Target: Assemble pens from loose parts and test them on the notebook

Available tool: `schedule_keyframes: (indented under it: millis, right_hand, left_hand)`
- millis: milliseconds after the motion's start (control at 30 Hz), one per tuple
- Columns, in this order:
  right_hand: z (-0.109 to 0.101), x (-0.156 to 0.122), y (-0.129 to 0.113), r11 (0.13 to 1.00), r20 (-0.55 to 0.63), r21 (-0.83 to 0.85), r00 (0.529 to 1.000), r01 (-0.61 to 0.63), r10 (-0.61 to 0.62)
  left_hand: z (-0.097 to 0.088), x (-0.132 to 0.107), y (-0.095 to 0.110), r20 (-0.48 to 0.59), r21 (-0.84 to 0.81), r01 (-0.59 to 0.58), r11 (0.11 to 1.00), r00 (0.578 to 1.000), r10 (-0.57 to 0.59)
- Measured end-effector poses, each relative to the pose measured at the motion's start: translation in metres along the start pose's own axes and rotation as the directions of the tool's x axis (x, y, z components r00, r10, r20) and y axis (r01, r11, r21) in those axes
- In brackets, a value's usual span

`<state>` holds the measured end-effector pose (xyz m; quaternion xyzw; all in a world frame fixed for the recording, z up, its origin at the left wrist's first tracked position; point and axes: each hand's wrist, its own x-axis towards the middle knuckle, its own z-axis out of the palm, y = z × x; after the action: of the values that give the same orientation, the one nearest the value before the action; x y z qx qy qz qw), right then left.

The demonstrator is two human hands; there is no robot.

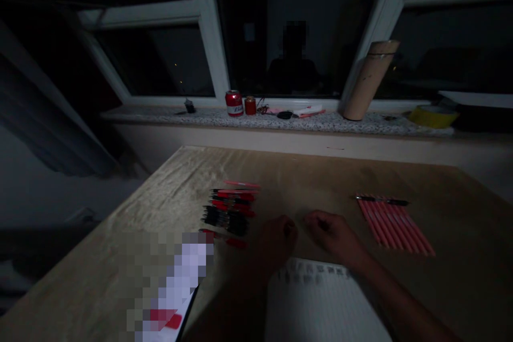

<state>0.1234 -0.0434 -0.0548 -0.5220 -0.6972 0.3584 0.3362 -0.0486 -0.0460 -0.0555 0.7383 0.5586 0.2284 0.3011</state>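
The scene is dimly lit, and much of its detail is lost in shadow. The left hand [276, 239] and the right hand [331, 231] are held near each other, apart, above the far edge of a lined notebook [320, 304], whose near end is cut off by the bottom of the view. The fingers of both hands are seen curled inward; whether anything is pinched between them cannot be told.

To the left of the left hand, black and red pens [228, 219] are laid in a close group on the table [296, 171], too crowded and dark to be counted; a pink pen [242, 185] is set at their far end. Well to the right of the right hand, a slanted row of pink pens [395, 227] is laid side by side, with a black pen [382, 201] placed across its far end. At lower left, a pale object [188, 272] is masked by pixelation and cannot be identified.

On the windowsill [160, 117], a red can [234, 103] and a small jar [250, 106] can be made out; the label's lettering cannot be read. A reflected figure [294, 75] is barely distinguished in the glass.
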Motion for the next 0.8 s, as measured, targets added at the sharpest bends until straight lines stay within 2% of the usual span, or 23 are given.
schedule_keyframes:
  millis: [100,167,233,300,367,400,467,567,600,700,800]
  right_hand:
    - [0.016,-0.004,0.006,0.992,-0.008,-0.103,0.997,0.074,-0.075]
    - [0.021,-0.007,0.009,0.979,-0.015,-0.167,0.993,0.117,-0.121]
    - [0.022,-0.008,0.012,0.979,-0.028,-0.171,0.993,0.111,-0.117]
    - [0.021,-0.008,0.014,0.986,-0.038,-0.149,0.996,0.079,-0.086]
    - [0.020,-0.008,0.015,0.987,-0.031,-0.147,0.996,0.073,-0.078]
    - [0.019,-0.007,0.016,0.985,-0.019,-0.154,0.996,0.081,-0.085]
    - [0.018,-0.007,0.016,0.979,-0.019,-0.184,0.996,0.085,-0.090]
    - [0.017,-0.007,0.017,0.972,-0.003,-0.216,0.995,0.093,-0.096]
    - [0.016,-0.007,0.017,0.970,0.003,-0.222,0.995,0.098,-0.100]
    - [0.013,-0.006,0.018,0.978,0.004,-0.185,0.995,0.097,-0.098]
    - [0.007,-0.005,0.022,0.994,0.028,-0.072,0.996,0.088,-0.087]
  left_hand:
    - [0.002,-0.007,-0.002,-0.004,0.064,0.007,0.998,1.000,-0.007]
    - [0.003,-0.009,-0.003,0.005,0.119,-0.011,0.993,1.000,0.010]
    - [0.000,-0.010,-0.004,0.002,0.170,-0.033,0.985,0.999,0.033]
    - [-0.011,-0.011,-0.006,-0.010,0.232,-0.028,0.972,0.999,0.031]
    - [-0.028,-0.012,-0.009,-0.079,0.334,0.039,0.942,0.997,-0.013]
    - [-0.037,-0.013,-0.012,-0.074,0.380,0.030,0.925,0.997,-0.002]
    - [-0.056,-0.016,-0.017,-0.053,0.493,0.033,0.869,0.999,-0.008]
    - [-0.072,-0.019,-0.023,0.046,0.627,0.046,0.778,0.994,-0.095]
    - [-0.074,-0.018,-0.023,0.082,0.666,0.057,0.744,0.985,-0.149]
    - [-0.074,-0.012,-0.023,0.117,0.720,0.047,0.693,0.975,-0.188]
    - [-0.074,-0.006,-0.021,0.156,0.714,0.008,0.700,0.973,-0.170]
